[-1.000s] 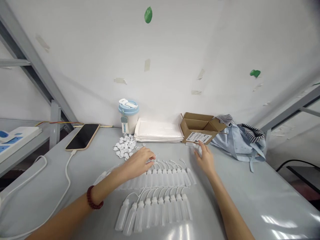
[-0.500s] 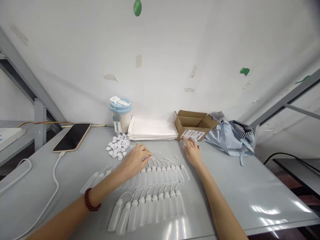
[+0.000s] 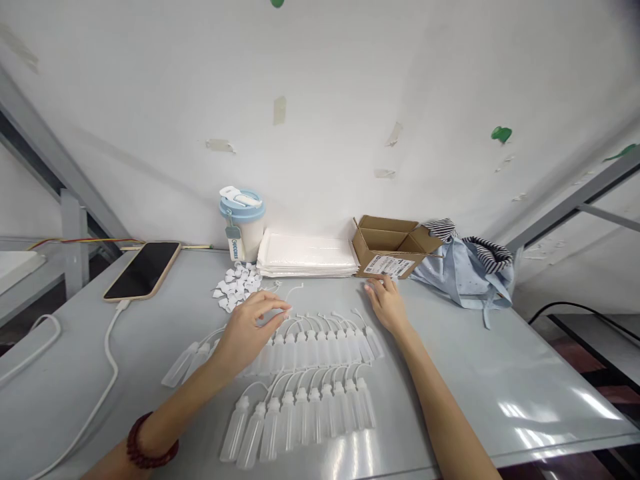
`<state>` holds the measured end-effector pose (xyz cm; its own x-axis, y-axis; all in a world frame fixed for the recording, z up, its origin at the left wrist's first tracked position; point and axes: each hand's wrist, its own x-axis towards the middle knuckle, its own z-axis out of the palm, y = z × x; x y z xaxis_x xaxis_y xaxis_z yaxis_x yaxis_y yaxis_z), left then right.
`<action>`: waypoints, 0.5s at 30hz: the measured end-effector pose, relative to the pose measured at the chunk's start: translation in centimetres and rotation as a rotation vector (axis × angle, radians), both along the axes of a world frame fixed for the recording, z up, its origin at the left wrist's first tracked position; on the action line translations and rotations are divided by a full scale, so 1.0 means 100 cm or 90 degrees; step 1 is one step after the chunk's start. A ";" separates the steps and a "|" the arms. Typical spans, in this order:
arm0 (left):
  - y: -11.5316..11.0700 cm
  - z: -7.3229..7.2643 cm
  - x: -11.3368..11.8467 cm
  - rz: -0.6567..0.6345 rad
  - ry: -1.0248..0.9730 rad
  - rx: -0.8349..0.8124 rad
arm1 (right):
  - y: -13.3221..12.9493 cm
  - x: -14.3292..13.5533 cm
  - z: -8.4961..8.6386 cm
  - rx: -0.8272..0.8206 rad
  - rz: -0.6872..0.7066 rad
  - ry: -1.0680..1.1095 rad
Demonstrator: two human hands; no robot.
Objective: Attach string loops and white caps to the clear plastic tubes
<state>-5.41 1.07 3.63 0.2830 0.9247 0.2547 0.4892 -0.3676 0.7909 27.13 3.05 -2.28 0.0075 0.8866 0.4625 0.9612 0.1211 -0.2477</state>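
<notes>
A thin, curved, whitish tube (image 3: pixel 296 287) sits pinched in the fingertips of the left hand (image 3: pixel 247 331), beside slim, frosted plastic bottles (image 3: pixel 319 350) lying in two rows; the forearm hides part of the back row. Left of it lie small, jagged white pieces (image 3: pixel 235 287). The right hand (image 3: pixel 389 309), fingers bent, is near an open brown cardboard box (image 3: pixel 367 260), its floor hidden; I cannot tell whether it grips anything. Glossy white flat packets (image 3: pixel 307 257) adjoin the box.
</notes>
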 end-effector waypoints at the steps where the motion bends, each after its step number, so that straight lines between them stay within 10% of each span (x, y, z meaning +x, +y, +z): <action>1: -0.002 0.000 0.000 0.004 -0.010 -0.006 | -0.001 -0.001 0.000 0.000 -0.003 0.012; 15: -0.014 0.000 0.009 0.026 -0.101 -0.019 | -0.027 -0.046 0.031 0.055 0.054 0.351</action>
<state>-4.55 -0.33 3.68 0.2032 0.9425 0.2655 0.3714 -0.3250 0.8697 22.55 0.32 0.83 0.1992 0.8540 0.4807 0.6781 0.2340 -0.6967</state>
